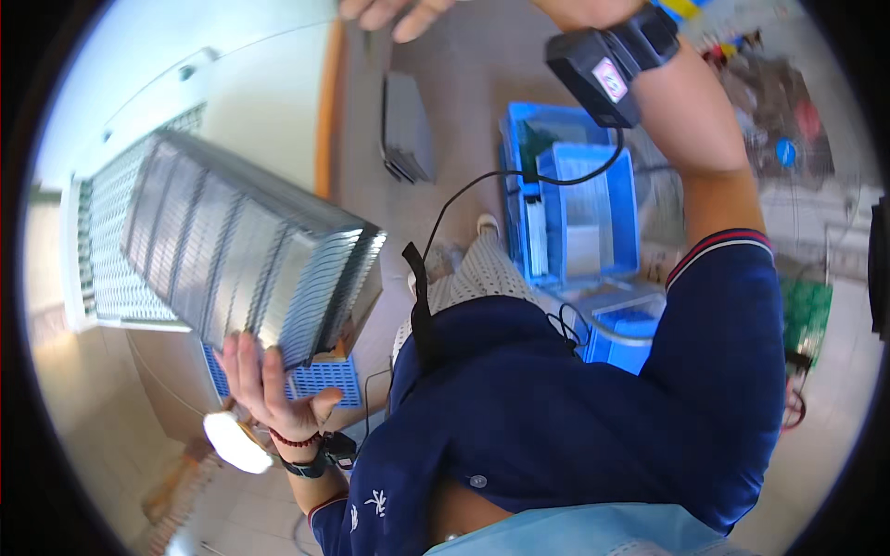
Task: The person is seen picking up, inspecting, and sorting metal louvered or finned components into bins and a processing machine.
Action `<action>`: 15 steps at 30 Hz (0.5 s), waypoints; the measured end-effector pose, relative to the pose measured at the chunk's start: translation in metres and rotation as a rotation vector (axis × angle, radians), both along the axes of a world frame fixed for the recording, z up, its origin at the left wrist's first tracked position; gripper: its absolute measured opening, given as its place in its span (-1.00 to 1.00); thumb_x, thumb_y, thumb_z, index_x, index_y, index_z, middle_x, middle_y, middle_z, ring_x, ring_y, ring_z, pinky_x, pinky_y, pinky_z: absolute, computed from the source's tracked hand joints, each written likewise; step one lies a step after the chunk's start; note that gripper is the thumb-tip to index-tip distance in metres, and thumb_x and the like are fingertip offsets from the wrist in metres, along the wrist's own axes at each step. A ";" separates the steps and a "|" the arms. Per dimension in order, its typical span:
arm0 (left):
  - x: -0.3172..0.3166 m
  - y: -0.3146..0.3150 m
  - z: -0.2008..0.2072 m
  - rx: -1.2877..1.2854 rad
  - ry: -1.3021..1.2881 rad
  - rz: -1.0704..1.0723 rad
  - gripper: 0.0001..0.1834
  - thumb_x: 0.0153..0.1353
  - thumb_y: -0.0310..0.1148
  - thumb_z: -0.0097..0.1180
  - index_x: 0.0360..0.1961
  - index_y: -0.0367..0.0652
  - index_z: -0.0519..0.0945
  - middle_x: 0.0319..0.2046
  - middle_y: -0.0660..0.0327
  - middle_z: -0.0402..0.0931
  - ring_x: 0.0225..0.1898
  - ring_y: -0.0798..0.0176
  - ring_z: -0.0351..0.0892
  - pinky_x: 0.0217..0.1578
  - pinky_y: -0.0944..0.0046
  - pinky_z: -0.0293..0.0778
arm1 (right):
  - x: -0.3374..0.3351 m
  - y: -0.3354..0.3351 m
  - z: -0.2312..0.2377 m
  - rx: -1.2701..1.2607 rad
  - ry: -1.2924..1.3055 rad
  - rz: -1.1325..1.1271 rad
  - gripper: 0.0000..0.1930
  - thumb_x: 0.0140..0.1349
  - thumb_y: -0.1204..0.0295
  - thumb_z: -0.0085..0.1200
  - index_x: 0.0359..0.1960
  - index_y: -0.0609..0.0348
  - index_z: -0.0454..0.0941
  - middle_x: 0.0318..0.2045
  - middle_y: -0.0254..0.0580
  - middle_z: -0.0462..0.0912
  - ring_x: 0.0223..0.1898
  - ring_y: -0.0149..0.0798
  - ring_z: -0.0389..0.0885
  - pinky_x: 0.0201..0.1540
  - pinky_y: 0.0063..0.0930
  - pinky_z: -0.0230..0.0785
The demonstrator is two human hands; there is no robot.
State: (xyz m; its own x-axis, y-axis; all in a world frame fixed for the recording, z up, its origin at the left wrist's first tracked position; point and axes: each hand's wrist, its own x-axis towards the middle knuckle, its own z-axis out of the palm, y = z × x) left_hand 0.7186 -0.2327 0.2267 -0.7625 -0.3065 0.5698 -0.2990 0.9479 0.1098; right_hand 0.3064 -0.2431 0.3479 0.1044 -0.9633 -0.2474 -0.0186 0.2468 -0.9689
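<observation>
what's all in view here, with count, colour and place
ribbed stack: one, silver-grey, left
mesh panel: one, pale green, behind stack
lattice basket: one, blue, below stack
oval thing: one, white, lower left
flat pile: one, grey, upper centre
crates: two, blue, right of centre
bin: one, blue, below crates
board-like thing: one, green, far right
far-right clutter: uncountable, mixed, blurred
cable: one, black, upper centre
strap: one, black, centre
wrist devices: two, black, upper right and lower left
bracelet: one, dark red, lower left
trousers: one pair, white dotted, centre
shirt: one, navy, lower centre
cloth: one, light blue, bottom edge
left hand: one, bare, touching stack
right hand: one, bare, cropped at top
</observation>
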 end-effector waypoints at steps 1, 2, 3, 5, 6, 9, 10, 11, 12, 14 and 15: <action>-0.002 -0.003 -0.003 -0.057 -0.001 0.003 -0.20 0.08 0.27 -0.15 0.11 -0.21 0.26 0.08 -0.07 0.24 0.11 -0.20 0.22 0.10 -0.19 0.13 | -0.018 0.028 -0.013 0.019 -0.063 -0.098 -0.58 0.18 0.15 0.01 -0.18 0.34 0.42 -0.38 -0.11 0.55 -0.41 -0.29 0.57 -0.39 -0.41 0.51; -0.007 -0.001 -0.012 -0.057 0.024 -0.006 -0.19 0.09 0.28 -0.16 0.12 -0.22 0.24 0.08 -0.07 0.22 0.12 -0.19 0.21 0.10 -0.19 0.13 | -0.041 0.063 -0.036 0.072 -0.146 -0.208 -0.60 0.17 0.15 0.03 -0.15 0.25 0.44 -0.36 -0.15 0.56 -0.37 -0.28 0.58 -0.39 -0.43 0.51; -0.011 0.001 -0.013 -0.065 0.042 -0.004 -0.19 0.09 0.28 -0.17 0.12 -0.22 0.23 0.09 -0.08 0.21 0.12 -0.18 0.21 0.09 -0.19 0.13 | -0.063 0.100 -0.062 0.091 -0.206 -0.330 -0.58 0.15 0.12 0.05 -0.14 0.23 0.44 -0.32 -0.17 0.57 -0.36 -0.27 0.58 -0.37 -0.42 0.51; -0.009 0.003 -0.027 -0.078 0.062 -0.007 -0.20 0.11 0.28 -0.22 0.11 -0.23 0.23 0.10 -0.07 0.18 0.13 -0.16 0.19 0.10 -0.20 0.13 | -0.096 0.163 -0.135 0.172 -0.200 -0.488 -0.50 0.11 0.03 0.05 -0.08 0.19 0.43 -0.17 -0.15 0.51 -0.17 -0.22 0.49 -0.27 -0.28 0.46; -0.011 0.008 -0.022 -0.118 0.106 -0.007 -0.25 0.14 0.20 -0.20 0.09 -0.28 0.24 0.09 -0.09 0.18 0.14 -0.17 0.18 0.11 -0.20 0.09 | -0.110 0.204 -0.160 0.219 -0.118 -0.557 -0.43 0.09 -0.04 0.03 -0.02 0.16 0.42 -0.05 -0.12 0.45 0.00 -0.18 0.38 -0.17 -0.16 0.40; -0.018 0.001 -0.027 -0.206 0.182 -0.048 -0.30 0.17 0.08 -0.18 0.09 -0.37 0.22 0.09 -0.12 0.16 0.17 -0.16 0.14 0.14 -0.20 0.03 | -0.126 0.340 -0.239 0.435 -0.298 -0.966 -0.51 0.19 0.05 -0.05 0.00 0.16 0.36 -0.08 -0.15 0.47 -0.07 -0.28 0.46 -0.11 -0.23 0.43; -0.017 -0.003 -0.028 -0.216 0.160 -0.018 -0.29 0.17 0.08 -0.18 0.10 -0.37 0.21 0.12 -0.13 0.13 0.19 -0.16 0.11 0.15 -0.18 0.01 | -0.127 0.380 -0.267 0.498 -0.410 -1.077 -0.51 0.17 0.09 0.00 0.00 0.18 0.34 -0.04 -0.09 0.44 -0.04 -0.21 0.44 -0.07 -0.22 0.42; -0.018 -0.005 -0.033 -0.221 0.147 0.013 -0.27 0.17 0.09 -0.18 0.11 -0.37 0.19 0.15 -0.14 0.10 0.21 -0.16 0.08 0.16 -0.16 -0.01 | -0.124 0.425 -0.294 0.568 -0.482 -1.220 -0.52 0.16 0.12 0.02 -0.01 0.20 0.34 -0.04 -0.06 0.43 -0.05 -0.19 0.45 -0.07 -0.20 0.43; -0.020 -0.002 -0.032 -0.196 0.175 0.042 -0.23 0.17 0.11 -0.17 0.17 -0.35 0.12 0.18 -0.16 0.05 0.23 -0.16 0.03 0.17 -0.12 -0.03 | -0.124 0.456 -0.323 0.636 -0.564 -1.337 -0.54 0.15 0.15 0.04 -0.02 0.21 0.34 -0.04 -0.03 0.43 -0.07 -0.18 0.47 -0.07 -0.19 0.43; -0.006 0.006 -0.016 -0.235 0.100 0.149 -0.19 0.17 0.08 -0.13 0.24 -0.30 -0.04 0.23 -0.16 -0.09 0.24 -0.15 0.01 0.18 -0.10 -0.03 | -0.111 0.482 -0.382 0.733 -0.568 -1.521 -0.62 0.12 0.17 0.10 -0.15 0.18 0.41 -0.24 -0.15 0.52 -0.26 -0.20 0.55 -0.19 -0.15 0.47; -0.002 0.010 -0.014 -0.263 0.089 0.195 -0.18 0.17 0.06 -0.11 0.25 -0.28 -0.07 0.25 -0.15 -0.16 0.24 -0.16 0.01 0.18 -0.10 -0.02 | -0.103 0.496 -0.412 0.770 -0.571 -1.545 -0.60 0.10 0.17 0.11 -0.14 0.19 0.40 -0.25 -0.14 0.51 -0.27 -0.20 0.55 -0.17 -0.15 0.47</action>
